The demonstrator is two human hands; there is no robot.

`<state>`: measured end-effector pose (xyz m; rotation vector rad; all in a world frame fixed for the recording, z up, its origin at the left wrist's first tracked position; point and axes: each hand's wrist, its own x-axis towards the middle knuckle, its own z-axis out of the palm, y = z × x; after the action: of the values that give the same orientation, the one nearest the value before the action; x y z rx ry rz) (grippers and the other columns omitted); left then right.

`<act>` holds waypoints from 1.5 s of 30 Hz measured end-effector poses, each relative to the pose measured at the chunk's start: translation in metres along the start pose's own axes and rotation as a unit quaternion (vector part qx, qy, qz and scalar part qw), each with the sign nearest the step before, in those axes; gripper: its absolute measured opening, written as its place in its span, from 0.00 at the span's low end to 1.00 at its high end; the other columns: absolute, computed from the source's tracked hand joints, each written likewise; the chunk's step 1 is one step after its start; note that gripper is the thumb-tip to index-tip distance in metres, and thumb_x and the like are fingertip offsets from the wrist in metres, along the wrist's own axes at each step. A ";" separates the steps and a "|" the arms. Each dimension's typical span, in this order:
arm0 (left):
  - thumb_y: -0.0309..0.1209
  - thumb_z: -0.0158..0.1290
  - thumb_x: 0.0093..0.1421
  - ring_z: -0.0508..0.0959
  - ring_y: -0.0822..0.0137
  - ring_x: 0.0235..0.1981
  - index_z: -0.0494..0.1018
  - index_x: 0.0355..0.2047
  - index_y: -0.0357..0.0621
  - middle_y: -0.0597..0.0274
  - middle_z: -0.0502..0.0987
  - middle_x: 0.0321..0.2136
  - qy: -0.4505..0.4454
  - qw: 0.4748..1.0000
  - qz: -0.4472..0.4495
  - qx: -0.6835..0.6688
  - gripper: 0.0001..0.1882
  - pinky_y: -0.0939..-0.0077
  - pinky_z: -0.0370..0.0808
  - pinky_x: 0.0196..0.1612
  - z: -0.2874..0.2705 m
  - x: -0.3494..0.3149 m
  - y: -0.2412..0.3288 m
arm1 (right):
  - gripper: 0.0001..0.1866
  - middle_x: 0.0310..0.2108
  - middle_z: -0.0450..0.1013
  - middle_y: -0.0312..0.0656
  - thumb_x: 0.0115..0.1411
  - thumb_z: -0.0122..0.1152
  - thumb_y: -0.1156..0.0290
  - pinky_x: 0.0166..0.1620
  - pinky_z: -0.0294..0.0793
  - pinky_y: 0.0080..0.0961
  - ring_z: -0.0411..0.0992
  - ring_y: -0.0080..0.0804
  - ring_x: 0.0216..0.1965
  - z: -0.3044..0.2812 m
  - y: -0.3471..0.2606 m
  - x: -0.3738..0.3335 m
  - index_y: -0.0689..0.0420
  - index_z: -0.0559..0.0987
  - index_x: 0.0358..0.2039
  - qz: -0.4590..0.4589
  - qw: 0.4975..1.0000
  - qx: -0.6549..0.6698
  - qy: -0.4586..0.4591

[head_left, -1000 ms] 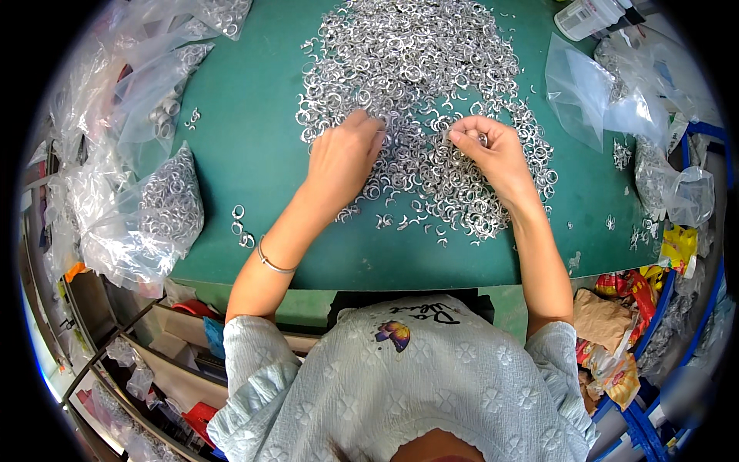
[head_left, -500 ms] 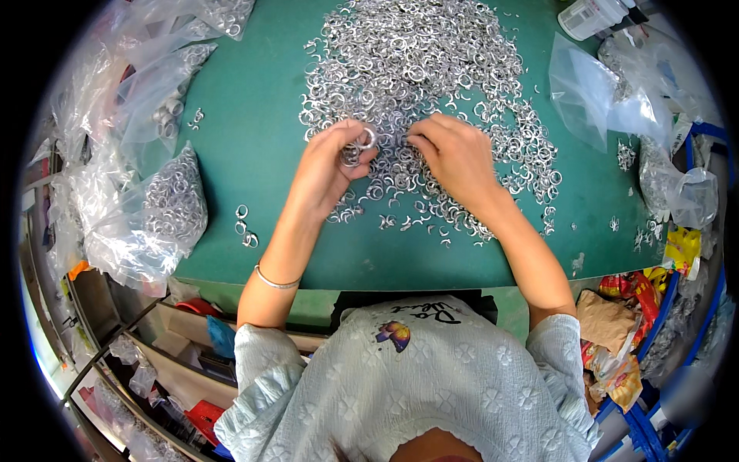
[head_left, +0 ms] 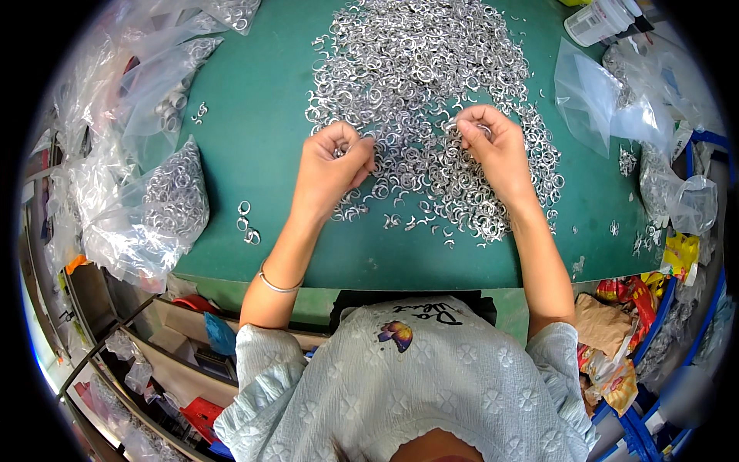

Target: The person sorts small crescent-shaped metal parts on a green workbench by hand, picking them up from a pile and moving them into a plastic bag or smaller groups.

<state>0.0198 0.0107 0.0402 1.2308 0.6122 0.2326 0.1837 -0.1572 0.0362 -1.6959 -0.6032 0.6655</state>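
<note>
A wide heap of small silver metal rings (head_left: 416, 73) covers the middle of the green tabletop, many of them shaped like open hoops. My left hand (head_left: 332, 168) is curled closed at the heap's near left edge, with some silver rings showing between thumb and fingers. Over the right part of the heap, my right hand (head_left: 499, 154) has its thumb and fingers pinched together. What lies in that pinch, if anything, is hidden by the fingers. Below and between both hands, loose rings are scattered thinly towards the near edge.
A clear bag of rings (head_left: 178, 189) stands at the left among other plastic bags. Three linked-looking rings (head_left: 247, 223) lie apart on the green table (head_left: 323, 258). At the right are a white tub (head_left: 599, 23), a clear empty-looking bag (head_left: 583, 96) and small ring piles.
My right hand has moved right, away from the left. My left hand has turned and closed further over its rings; the large ring at its fingertips no longer shows. More rings lie below the right hand.
</note>
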 end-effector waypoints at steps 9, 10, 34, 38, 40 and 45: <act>0.23 0.50 0.60 0.64 0.82 0.14 0.73 0.38 0.37 0.64 0.73 0.19 -0.060 0.994 -0.054 -0.068 0.06 0.88 0.53 0.13 0.010 -0.001 0.006 | 0.07 0.27 0.72 0.31 0.58 0.58 0.77 0.29 0.63 0.14 0.61 0.14 0.24 -0.026 0.004 -0.003 0.60 0.79 0.38 -0.017 0.998 0.009 0.061; 0.23 0.51 0.60 0.65 0.81 0.15 0.74 0.38 0.37 0.65 0.74 0.19 -0.050 0.998 -0.034 -0.012 0.07 0.89 0.55 0.14 0.011 0.000 0.003 | 0.09 0.26 0.71 0.30 0.59 0.57 0.77 0.26 0.60 0.12 0.59 0.12 0.22 -0.029 -0.008 -0.008 0.59 0.79 0.41 0.058 0.990 0.113 0.065; 0.27 0.58 0.56 0.73 0.74 0.20 0.74 0.32 0.38 0.64 0.76 0.21 0.082 0.887 0.192 0.413 0.06 0.77 0.71 0.25 0.022 0.014 -0.008 | 0.09 0.19 0.71 0.40 0.51 0.66 0.70 0.25 0.67 0.30 0.69 0.34 0.18 -0.044 0.010 -0.039 0.53 0.81 0.34 -0.098 0.901 -0.416 0.077; 0.30 0.51 0.62 0.68 0.77 0.22 0.70 0.34 0.38 0.62 0.75 0.30 -0.109 0.989 -0.065 -0.079 0.07 0.85 0.64 0.21 0.004 0.016 -0.005 | 0.07 0.19 0.71 0.40 0.50 0.66 0.71 0.25 0.67 0.31 0.70 0.34 0.19 -0.045 0.009 -0.041 0.55 0.80 0.31 -0.102 0.893 -0.432 0.068; 0.30 0.51 0.63 0.68 0.78 0.24 0.70 0.36 0.39 0.59 0.76 0.34 -0.115 0.983 -0.064 -0.131 0.07 0.87 0.64 0.22 0.006 0.012 -0.006 | 0.05 0.14 0.62 0.35 0.52 0.65 0.74 0.23 0.61 0.25 0.62 0.25 0.16 -0.054 0.008 -0.042 0.56 0.79 0.30 -0.035 0.945 -0.320 0.057; 0.29 0.51 0.61 0.70 0.78 0.27 0.71 0.39 0.41 0.54 0.77 0.38 -0.114 0.970 -0.077 -0.201 0.07 0.89 0.66 0.25 0.012 0.002 -0.013 | 0.03 0.13 0.53 0.22 0.56 0.61 0.77 0.21 0.49 0.16 0.48 0.12 0.16 -0.069 0.010 -0.044 0.60 0.77 0.31 0.053 0.999 -0.003 0.014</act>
<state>0.0259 -0.0031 0.0298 0.8000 0.4311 0.0774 0.2018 -0.2377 0.0437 -1.7498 -0.4990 0.7131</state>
